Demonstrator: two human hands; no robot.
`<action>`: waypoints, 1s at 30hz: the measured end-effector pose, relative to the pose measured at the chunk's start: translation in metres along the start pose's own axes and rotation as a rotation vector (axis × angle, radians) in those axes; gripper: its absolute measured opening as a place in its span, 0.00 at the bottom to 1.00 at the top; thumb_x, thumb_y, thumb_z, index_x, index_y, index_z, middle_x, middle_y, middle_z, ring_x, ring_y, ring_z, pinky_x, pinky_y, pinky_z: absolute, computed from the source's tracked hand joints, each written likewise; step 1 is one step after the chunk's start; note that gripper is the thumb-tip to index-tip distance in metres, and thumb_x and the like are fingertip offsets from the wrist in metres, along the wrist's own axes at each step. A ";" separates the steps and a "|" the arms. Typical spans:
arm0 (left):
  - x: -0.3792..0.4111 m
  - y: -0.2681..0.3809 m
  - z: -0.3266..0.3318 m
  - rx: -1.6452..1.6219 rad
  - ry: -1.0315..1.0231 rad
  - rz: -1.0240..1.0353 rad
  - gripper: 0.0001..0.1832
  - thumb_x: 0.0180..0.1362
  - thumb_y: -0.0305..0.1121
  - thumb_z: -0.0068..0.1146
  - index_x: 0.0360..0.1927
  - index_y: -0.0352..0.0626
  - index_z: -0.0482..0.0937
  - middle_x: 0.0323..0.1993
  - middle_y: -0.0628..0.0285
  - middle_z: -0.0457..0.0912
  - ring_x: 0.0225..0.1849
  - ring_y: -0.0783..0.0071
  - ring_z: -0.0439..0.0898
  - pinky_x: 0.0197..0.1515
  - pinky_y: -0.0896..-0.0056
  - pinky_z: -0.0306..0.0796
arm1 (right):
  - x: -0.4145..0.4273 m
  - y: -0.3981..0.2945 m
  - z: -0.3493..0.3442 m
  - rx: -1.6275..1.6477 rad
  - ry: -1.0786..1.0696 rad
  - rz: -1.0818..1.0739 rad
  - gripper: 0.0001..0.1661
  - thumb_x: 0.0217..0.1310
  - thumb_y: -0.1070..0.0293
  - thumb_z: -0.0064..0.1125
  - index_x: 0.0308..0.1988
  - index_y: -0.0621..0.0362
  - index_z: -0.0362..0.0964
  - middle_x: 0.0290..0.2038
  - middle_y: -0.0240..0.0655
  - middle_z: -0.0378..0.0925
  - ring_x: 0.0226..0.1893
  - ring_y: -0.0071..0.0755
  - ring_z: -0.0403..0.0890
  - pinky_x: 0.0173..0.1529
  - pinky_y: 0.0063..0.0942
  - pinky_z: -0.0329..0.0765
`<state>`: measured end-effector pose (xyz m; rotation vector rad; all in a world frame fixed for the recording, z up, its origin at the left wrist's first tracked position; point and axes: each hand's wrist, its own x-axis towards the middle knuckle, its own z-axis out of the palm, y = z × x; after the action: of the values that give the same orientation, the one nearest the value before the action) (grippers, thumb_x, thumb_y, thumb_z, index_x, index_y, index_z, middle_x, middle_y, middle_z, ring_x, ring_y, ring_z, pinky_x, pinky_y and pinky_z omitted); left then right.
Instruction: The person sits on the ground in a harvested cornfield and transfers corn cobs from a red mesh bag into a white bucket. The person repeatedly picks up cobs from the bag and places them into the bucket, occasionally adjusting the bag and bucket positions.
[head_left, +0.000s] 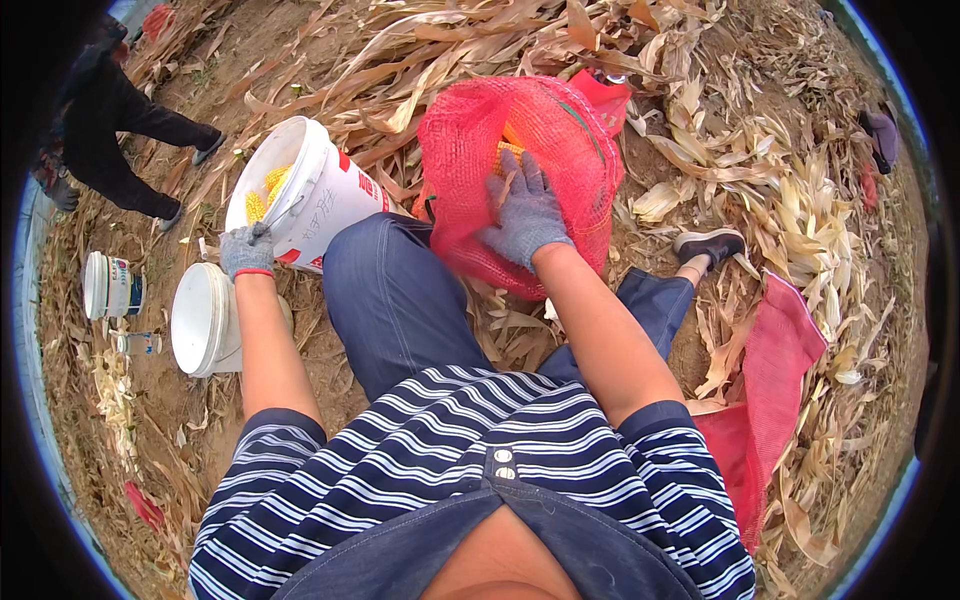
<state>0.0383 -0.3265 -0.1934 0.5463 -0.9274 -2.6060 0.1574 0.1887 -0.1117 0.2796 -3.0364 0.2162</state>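
My left hand (248, 249), in a grey knitted glove with a red cuff, is closed on the rim of a white plastic bucket (330, 206). That bucket tilts with its mouth to the left, and several yellow corn cobs (256, 208) lie in it. Spread over the red mesh bag (450, 142) in front of me is my gloved right hand (527, 210), its fingers apart near the bag's opening. Corn cobs (509, 150) show at the opening and through the mesh. Whether my right palm pinches any mesh is hidden.
A second white bucket (217, 322) stands by my left forearm, with smaller pails (112, 285) farther left. Another person (120, 127) stands at the upper left. A red mesh sack (780, 352) lies at right. Dry corn husks (697, 165) cover much of the soil.
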 end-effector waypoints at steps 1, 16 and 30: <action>0.002 -0.004 -0.003 0.010 0.019 0.037 0.15 0.70 0.40 0.42 0.26 0.51 0.66 0.17 0.66 0.62 0.19 0.67 0.63 0.32 0.61 0.65 | -0.002 -0.003 -0.003 -0.011 -0.015 0.000 0.46 0.53 0.41 0.64 0.65 0.54 0.65 0.72 0.49 0.54 0.72 0.62 0.53 0.74 0.50 0.53; -0.085 -0.045 0.042 0.807 -0.244 0.577 0.06 0.51 0.22 0.60 0.31 0.42 0.75 0.26 0.66 0.73 0.27 0.74 0.77 0.29 0.74 0.76 | -0.032 -0.014 -0.047 0.255 -0.045 0.112 0.20 0.65 0.59 0.54 0.51 0.57 0.75 0.49 0.52 0.79 0.50 0.59 0.79 0.56 0.49 0.75; -0.264 -0.037 0.071 1.129 -0.345 0.819 0.03 0.67 0.30 0.50 0.36 0.47 0.70 0.26 0.67 0.71 0.27 0.73 0.74 0.32 0.71 0.72 | 0.066 -0.145 -0.101 0.455 0.520 -0.365 0.24 0.59 0.58 0.67 0.53 0.56 0.75 0.51 0.45 0.80 0.52 0.50 0.81 0.57 0.41 0.76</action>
<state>0.2308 -0.1513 -0.1026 -0.1026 -2.1452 -1.2903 0.1269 0.0505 0.0138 0.6767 -2.3425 0.8058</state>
